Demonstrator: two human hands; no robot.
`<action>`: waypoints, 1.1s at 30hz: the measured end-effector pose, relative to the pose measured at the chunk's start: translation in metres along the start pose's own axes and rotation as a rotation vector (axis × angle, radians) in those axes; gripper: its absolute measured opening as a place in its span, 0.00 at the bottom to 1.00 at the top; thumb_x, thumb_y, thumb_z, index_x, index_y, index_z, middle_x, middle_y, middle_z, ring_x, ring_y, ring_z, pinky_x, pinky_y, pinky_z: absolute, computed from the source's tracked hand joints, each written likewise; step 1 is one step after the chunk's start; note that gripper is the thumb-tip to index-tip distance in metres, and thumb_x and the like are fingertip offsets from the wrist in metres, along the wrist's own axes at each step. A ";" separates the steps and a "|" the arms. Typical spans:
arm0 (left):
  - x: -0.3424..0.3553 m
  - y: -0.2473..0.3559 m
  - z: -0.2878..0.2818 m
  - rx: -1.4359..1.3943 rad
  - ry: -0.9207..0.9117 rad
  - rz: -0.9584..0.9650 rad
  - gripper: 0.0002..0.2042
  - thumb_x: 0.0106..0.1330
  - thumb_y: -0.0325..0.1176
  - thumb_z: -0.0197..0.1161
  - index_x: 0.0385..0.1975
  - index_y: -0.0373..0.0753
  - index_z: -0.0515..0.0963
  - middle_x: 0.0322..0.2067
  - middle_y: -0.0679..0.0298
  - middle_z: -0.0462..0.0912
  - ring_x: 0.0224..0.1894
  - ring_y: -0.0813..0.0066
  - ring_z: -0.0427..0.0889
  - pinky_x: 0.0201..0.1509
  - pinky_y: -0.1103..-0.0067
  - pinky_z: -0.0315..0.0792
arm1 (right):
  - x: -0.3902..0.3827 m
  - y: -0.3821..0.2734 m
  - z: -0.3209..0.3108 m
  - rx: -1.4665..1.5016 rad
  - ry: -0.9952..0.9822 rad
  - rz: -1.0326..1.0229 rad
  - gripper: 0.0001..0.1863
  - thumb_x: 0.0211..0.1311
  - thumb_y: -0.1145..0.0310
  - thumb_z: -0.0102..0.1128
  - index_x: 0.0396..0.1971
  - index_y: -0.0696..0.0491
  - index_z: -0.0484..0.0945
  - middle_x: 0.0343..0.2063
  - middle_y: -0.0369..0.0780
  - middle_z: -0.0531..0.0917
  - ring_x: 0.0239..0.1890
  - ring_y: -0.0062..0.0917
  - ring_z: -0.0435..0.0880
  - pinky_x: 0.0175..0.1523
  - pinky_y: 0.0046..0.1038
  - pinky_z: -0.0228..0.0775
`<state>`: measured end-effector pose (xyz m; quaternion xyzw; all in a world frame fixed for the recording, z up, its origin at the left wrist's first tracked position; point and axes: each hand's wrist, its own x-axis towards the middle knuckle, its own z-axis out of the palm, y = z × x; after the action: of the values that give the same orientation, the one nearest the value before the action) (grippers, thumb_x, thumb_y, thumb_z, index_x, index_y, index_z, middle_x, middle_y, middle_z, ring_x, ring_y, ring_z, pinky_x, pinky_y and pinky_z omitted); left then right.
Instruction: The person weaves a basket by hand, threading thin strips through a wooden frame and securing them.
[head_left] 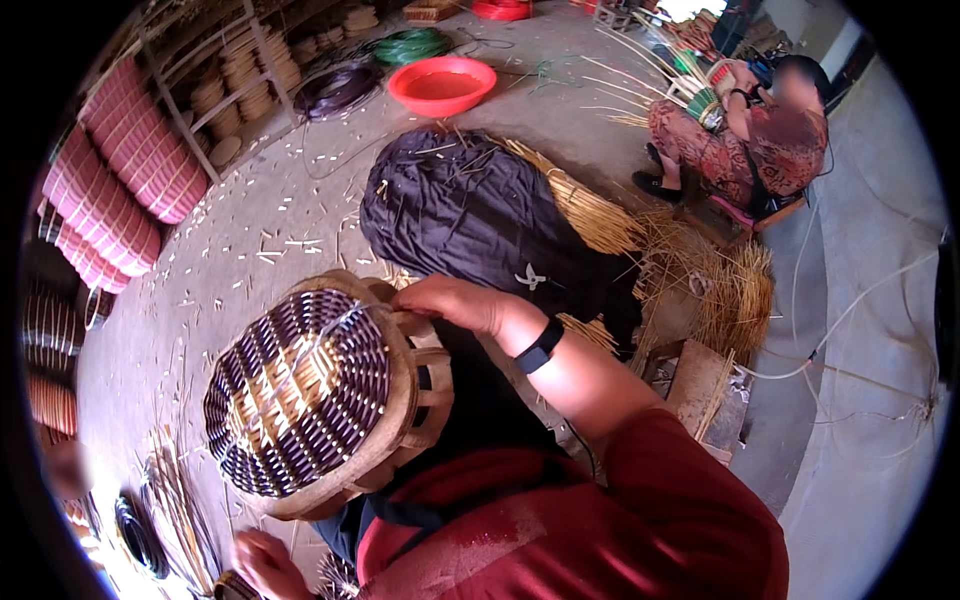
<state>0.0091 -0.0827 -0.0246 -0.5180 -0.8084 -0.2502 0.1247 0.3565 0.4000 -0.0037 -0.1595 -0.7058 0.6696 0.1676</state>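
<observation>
an oval woven piece [300, 395], dark purple with a pale yellow middle, sits in a tan, slotted form [402, 375] at the left front of the person's body, woven face upward. its long axis seems to run from lower left to upper right.

the right hand [450, 303] is the nearer of the 2: it touches the form at its upper right edge, so the weave lies to the left of these fingers and a little toward the body. the fingers are bent and bunched together, only slightly parted; their tips are partly hidden, so whether they pinch a strand or just rest on the edge cannot be told. a dark band [540, 345] circles that wrist.

the left hand [270, 563] is apart from the form, below its near left end, fingers loosely curled; whether it has hold of anything cannot be told. loose strips [180, 515] and a dark coil [140, 535] lie to its left. beyond the right hand lies a dark cloth [460, 210] over pale stalks [590, 210].
</observation>
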 end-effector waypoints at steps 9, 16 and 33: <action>0.075 0.212 0.011 -1.397 -1.129 -0.350 0.35 0.74 0.20 0.52 0.82 0.36 0.53 0.79 0.49 0.61 0.79 0.58 0.61 0.81 0.63 0.55 | 0.006 -0.001 0.004 0.221 -0.084 0.093 0.26 0.84 0.52 0.49 0.53 0.58 0.90 0.46 0.34 0.92 0.47 0.18 0.86 0.59 0.24 0.74; 0.068 0.239 0.065 -1.150 -0.783 -0.246 0.29 0.73 0.16 0.49 0.75 0.34 0.69 0.72 0.46 0.75 0.75 0.51 0.71 0.80 0.64 0.62 | 0.016 -0.009 0.002 0.255 -0.299 0.057 0.29 0.79 0.46 0.59 0.57 0.60 0.86 0.52 0.34 0.88 0.52 0.19 0.81 0.63 0.26 0.71; 0.087 0.248 0.137 -1.642 -0.261 -0.816 0.31 0.84 0.56 0.52 0.79 0.45 0.66 0.73 0.63 0.74 0.72 0.62 0.74 0.77 0.62 0.70 | 0.058 -0.027 -0.006 0.225 -0.745 0.139 0.38 0.70 0.36 0.70 0.58 0.59 0.87 0.53 0.39 0.90 0.54 0.25 0.86 0.62 0.31 0.76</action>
<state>0.2024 0.1412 -0.0315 -0.1432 -0.5050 -0.7088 -0.4713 0.3075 0.4302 0.0249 0.0660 -0.6280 0.7646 -0.1293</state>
